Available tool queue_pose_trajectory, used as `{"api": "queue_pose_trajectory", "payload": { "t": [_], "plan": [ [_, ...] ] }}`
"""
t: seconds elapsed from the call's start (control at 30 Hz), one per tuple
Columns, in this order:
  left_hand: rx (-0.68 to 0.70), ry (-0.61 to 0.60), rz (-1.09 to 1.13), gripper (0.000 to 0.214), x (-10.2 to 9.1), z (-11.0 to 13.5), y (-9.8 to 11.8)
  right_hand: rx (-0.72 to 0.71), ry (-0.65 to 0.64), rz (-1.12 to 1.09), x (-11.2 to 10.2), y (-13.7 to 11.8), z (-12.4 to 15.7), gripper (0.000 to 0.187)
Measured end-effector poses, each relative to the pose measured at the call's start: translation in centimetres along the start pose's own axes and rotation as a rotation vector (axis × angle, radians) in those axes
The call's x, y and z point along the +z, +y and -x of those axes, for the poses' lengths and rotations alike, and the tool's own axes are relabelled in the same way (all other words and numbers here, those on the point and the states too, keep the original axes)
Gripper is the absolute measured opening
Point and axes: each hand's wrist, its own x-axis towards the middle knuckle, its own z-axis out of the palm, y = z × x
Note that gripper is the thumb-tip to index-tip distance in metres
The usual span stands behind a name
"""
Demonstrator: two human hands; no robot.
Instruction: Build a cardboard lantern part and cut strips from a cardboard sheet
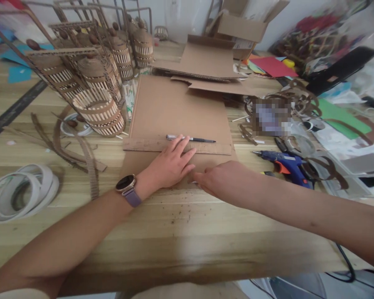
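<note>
My left hand [171,166], with a watch [126,182] on its wrist, lies flat with fingers spread over a large brown cardboard sheet [180,108]. Its fingertips reach a narrow brown strip [149,145] across the cardboard and come close to a black pen [202,140] lying there. My right hand [226,180] is closed at the cardboard's near edge, just right of the left hand. A small pale bit shows under its fingers; what they hold is hidden. Dark crumbs [180,211] dot the wood in front.
Several lantern-like stick-and-cardboard baskets [96,108] stand at left, with tape rolls [21,193] and cardboard strips [62,145] nearby. More cardboard [205,58] is stacked behind. A blue glue gun [286,164] lies at right among scraps and a green sheet [345,118].
</note>
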Motion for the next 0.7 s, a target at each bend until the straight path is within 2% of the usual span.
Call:
{"api": "queue_pose_trajectory", "payload": {
  "t": [0.2,0.47,0.7],
  "plan": [
    [-0.003,-0.004,0.016,0.048,-0.11,-0.07,0.01,-0.001,-0.071,0.019,-0.79,-0.03,-0.18,0.022],
    [0.006,-0.005,0.003,0.049,-0.03,-0.1,-0.11,-0.005,-0.112,0.008,-0.76,0.12,-0.17,0.023],
    [0.008,-0.016,-0.011,0.049,-0.19,-0.1,0.01,-0.002,-0.082,0.01,-0.77,-0.02,-0.38,0.022]
  ]
}}
